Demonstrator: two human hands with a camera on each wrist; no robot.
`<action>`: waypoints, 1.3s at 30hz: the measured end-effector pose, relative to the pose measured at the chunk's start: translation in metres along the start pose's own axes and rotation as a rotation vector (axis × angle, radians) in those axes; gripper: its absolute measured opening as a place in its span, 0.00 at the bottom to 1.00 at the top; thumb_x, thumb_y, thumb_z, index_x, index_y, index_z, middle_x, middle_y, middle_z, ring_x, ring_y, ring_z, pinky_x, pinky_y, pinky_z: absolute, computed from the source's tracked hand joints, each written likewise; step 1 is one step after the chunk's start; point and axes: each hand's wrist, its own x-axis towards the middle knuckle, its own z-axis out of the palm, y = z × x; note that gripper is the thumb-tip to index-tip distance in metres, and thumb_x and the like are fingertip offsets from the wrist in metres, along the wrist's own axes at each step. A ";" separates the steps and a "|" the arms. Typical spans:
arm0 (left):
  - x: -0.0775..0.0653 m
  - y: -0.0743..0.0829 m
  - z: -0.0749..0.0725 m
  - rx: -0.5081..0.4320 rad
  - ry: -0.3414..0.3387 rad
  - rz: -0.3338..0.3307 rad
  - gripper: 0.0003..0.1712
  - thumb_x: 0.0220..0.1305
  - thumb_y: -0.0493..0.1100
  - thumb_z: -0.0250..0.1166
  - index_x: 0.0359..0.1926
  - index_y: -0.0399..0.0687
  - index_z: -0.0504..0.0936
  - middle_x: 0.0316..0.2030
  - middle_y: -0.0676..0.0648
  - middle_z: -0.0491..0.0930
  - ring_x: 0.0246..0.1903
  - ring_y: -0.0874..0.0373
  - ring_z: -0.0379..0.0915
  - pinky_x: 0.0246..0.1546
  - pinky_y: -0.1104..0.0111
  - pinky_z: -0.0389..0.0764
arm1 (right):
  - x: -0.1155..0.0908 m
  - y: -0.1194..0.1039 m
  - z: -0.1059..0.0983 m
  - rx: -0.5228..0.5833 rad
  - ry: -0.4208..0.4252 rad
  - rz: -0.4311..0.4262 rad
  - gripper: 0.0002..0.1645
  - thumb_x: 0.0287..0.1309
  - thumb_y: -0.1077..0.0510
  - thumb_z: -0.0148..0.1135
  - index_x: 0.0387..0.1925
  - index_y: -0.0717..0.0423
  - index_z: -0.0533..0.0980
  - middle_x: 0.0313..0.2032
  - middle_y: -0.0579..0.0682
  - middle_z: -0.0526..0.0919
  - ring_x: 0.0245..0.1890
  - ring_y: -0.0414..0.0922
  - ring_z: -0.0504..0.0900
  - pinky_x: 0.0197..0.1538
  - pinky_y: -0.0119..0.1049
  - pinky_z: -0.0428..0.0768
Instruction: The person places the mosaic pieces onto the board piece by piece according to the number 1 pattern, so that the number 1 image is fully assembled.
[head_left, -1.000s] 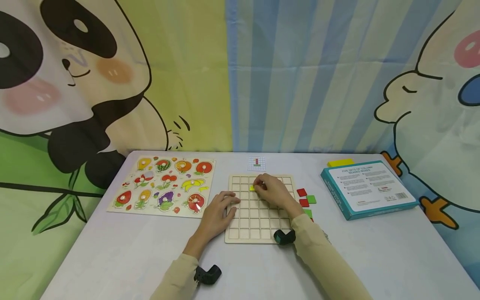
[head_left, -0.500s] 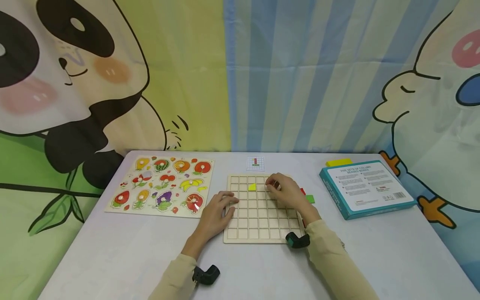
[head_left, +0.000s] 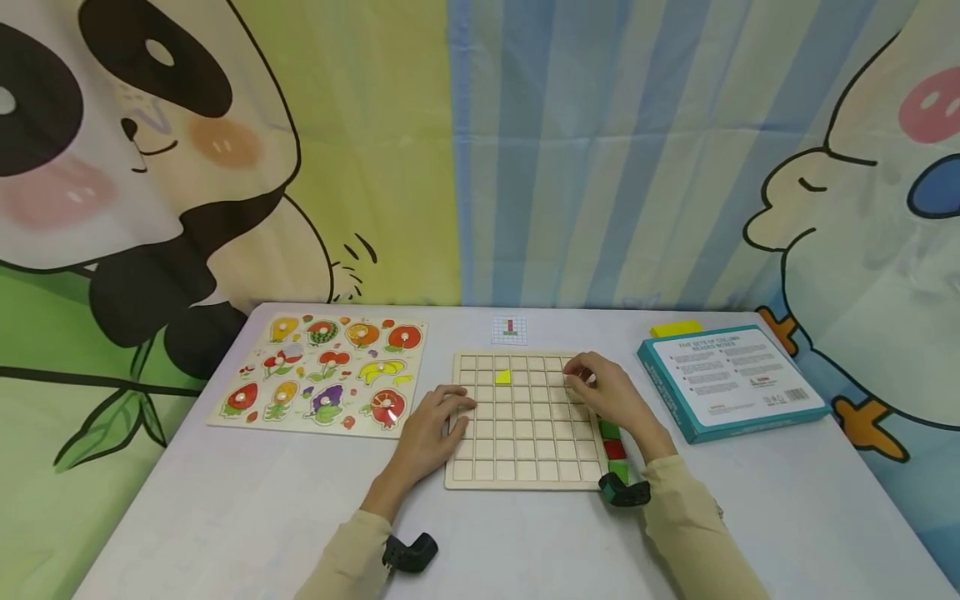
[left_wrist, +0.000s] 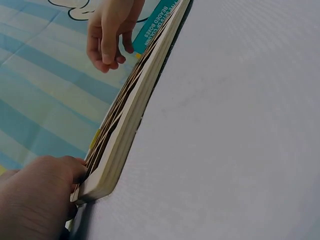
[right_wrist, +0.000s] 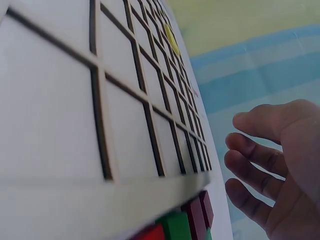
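A wooden grid board (head_left: 527, 450) lies on the white table, with one yellow square tile (head_left: 503, 377) in a cell of its upper part. At the board's left edge rests my left hand (head_left: 429, 429), its fingers touching the rim. My right hand (head_left: 611, 393) hovers over the upper right edge; in the right wrist view its fingers (right_wrist: 250, 169) are loosely bent, with nothing between them. Along the board's right side lie a green tile (head_left: 610, 430), a red tile (head_left: 614, 450) and others, partly hidden by my right hand and wrist.
Behind the board lies a small pattern card (head_left: 510, 330). A fruit puzzle board (head_left: 337, 425) is on the left. A teal box (head_left: 742, 379) lies at the right, with a yellow item (head_left: 677, 328) behind it. A printed curtain (head_left: 600, 167) hangs behind the table.
My right hand has left the yellow tile and moved right across the board to its right edge. The yellow tile stays in its cell. My left hand has stayed at the left edge.
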 end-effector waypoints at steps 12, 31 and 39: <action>0.000 -0.001 0.000 0.011 -0.002 0.003 0.12 0.61 0.42 0.62 0.47 0.59 0.82 0.54 0.55 0.74 0.51 0.57 0.72 0.45 0.62 0.77 | -0.012 0.020 -0.013 -0.017 0.034 0.139 0.10 0.62 0.59 0.58 0.44 0.58 0.75 0.40 0.54 0.78 0.41 0.49 0.75 0.49 0.47 0.75; 0.001 0.001 -0.001 0.007 0.000 0.008 0.12 0.62 0.42 0.62 0.47 0.58 0.82 0.54 0.55 0.74 0.51 0.56 0.72 0.46 0.62 0.77 | -0.018 0.030 -0.014 -0.113 -0.056 0.193 0.17 0.58 0.58 0.62 0.49 0.58 0.77 0.46 0.57 0.75 0.41 0.50 0.75 0.46 0.47 0.75; 0.000 0.000 0.000 0.008 0.002 0.001 0.12 0.62 0.43 0.62 0.47 0.59 0.82 0.54 0.55 0.74 0.51 0.56 0.72 0.45 0.62 0.76 | -0.016 0.026 -0.013 -0.130 -0.066 0.213 0.16 0.58 0.59 0.62 0.48 0.59 0.78 0.46 0.58 0.75 0.41 0.50 0.75 0.47 0.48 0.75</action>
